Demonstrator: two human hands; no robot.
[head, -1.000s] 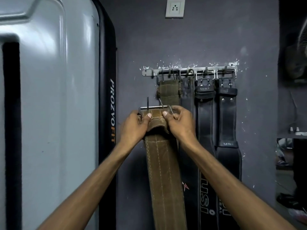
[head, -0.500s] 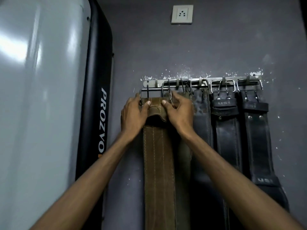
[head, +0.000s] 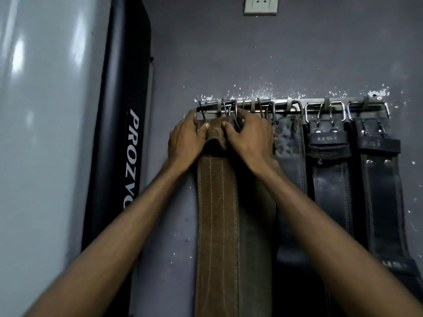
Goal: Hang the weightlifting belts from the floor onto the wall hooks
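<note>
Your left hand [head: 186, 139] and right hand [head: 249, 136] both grip the brown belt [head: 217, 202] top, its buckle [head: 201, 115] at the rack's [head: 320, 104] left end

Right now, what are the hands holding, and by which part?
Both hands grip the brown belt at its top, buckle end: left hand on its left edge, right hand on its right, up at the hook rail.

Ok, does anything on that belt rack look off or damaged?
Yes. The dark belt right of the brown belt has pale blotches near its buckle, like mould or wear. White chips fleck the wall above the rack.
</note>
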